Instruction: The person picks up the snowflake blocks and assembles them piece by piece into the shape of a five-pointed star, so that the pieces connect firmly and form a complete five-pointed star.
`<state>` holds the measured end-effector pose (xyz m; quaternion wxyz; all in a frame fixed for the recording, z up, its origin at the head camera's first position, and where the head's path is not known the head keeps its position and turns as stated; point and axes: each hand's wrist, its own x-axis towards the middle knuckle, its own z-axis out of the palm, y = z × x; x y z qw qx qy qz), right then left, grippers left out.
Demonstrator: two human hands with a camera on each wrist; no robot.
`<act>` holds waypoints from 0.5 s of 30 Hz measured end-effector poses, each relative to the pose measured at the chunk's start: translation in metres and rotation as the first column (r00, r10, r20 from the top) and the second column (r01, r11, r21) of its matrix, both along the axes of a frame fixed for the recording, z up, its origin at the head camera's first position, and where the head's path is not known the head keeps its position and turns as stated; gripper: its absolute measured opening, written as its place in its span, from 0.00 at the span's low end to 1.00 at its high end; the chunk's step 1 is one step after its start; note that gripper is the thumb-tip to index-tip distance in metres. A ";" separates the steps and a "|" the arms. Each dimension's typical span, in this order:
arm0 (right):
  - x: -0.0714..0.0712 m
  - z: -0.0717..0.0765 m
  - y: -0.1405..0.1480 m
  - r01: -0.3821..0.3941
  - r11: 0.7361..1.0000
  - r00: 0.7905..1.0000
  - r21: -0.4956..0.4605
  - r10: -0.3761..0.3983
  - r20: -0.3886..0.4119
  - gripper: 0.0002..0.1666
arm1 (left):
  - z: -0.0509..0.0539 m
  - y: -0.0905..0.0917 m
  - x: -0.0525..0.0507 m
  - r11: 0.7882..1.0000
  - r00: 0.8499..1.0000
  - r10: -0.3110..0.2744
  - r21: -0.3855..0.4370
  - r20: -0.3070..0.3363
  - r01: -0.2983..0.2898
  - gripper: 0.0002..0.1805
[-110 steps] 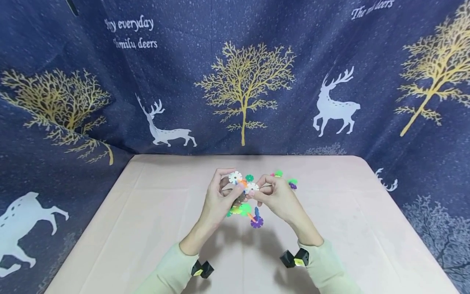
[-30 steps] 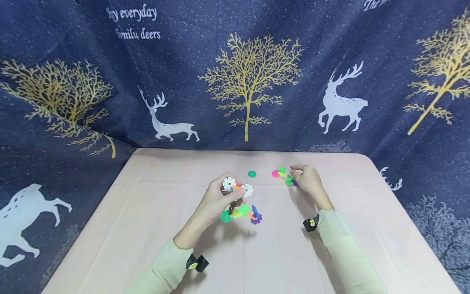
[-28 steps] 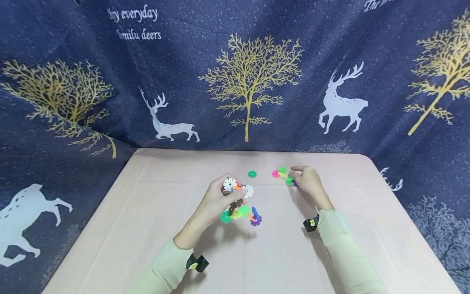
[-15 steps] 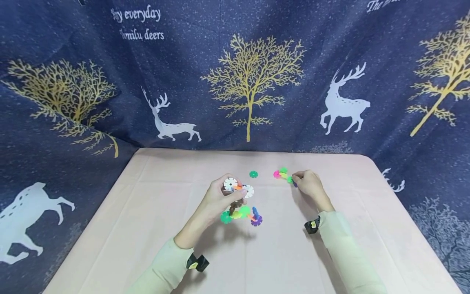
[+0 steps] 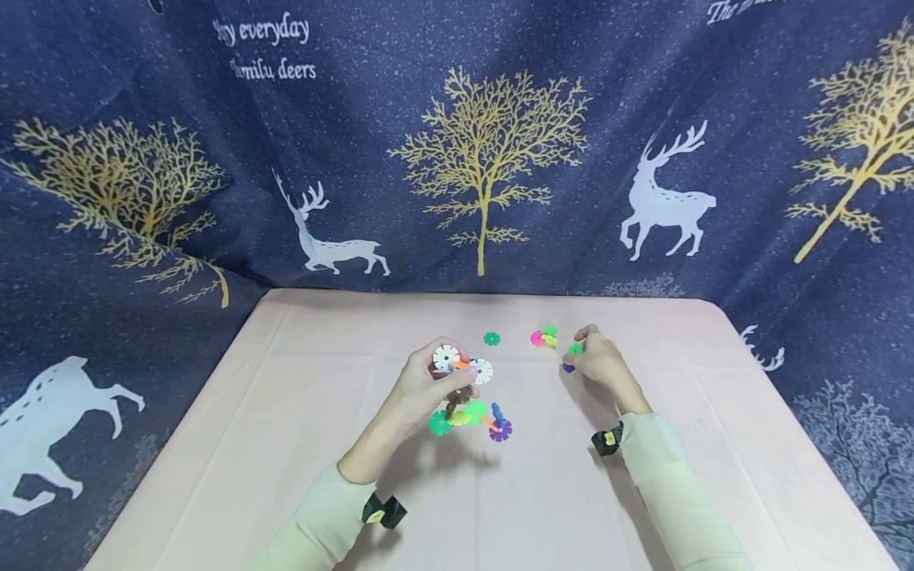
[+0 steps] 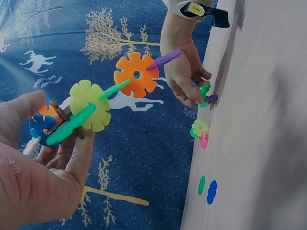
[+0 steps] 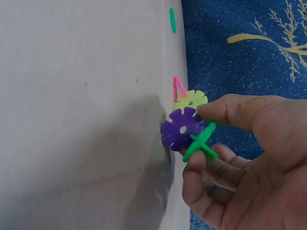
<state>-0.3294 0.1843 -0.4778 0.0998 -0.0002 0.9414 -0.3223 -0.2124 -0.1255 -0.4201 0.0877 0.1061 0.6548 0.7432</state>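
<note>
My left hand point(image 5: 421, 388) holds a joined figure of notched plastic snowflake discs above the table. White discs point(image 5: 446, 358) sit at its top; green, lime, purple and blue ones hang below. In the left wrist view its lime disc point(image 6: 93, 112), orange disc point(image 6: 136, 72) and purple disc point(image 6: 165, 59) form a chain reaching out from the fingers. At the right, my right hand point(image 5: 602, 363) pinches a small cluster of green discs point(image 7: 201, 143) with a purple disc point(image 7: 181, 128) joined on. Fingers partly hide that cluster in the head view.
Beside the right hand lies a cluster of pink, lime and green discs point(image 5: 547, 338). A loose green disc point(image 5: 492, 339) lies farther left, with a blue disc point(image 6: 211, 191) near it in the left wrist view. A printed curtain point(image 5: 321, 143) hangs behind the pale table point(image 5: 286, 412).
My right hand left the white disc and reached right. Its fingers have since closed on the green and purple cluster, turning it and drawing it off the pink and lime one. The left hand stays put.
</note>
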 end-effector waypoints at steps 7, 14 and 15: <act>0.006 0.007 -0.002 -0.011 0.998 0.999 -0.058 0.008 -0.047 0.20 | 0.000 0.000 -0.002 1.000 1.000 -0.002 0.015 -0.003 0.002 0.10; 0.015 0.018 -0.008 -0.074 0.978 0.987 -0.197 0.044 -0.154 0.13 | 0.000 0.001 -0.005 1.000 1.000 -0.008 -0.002 -0.004 0.008 0.09; 0.017 0.020 -0.009 -0.084 0.974 0.984 -0.208 0.048 -0.171 0.13 | 0.000 0.001 -0.005 1.000 1.000 -0.008 -0.004 -0.002 0.008 0.09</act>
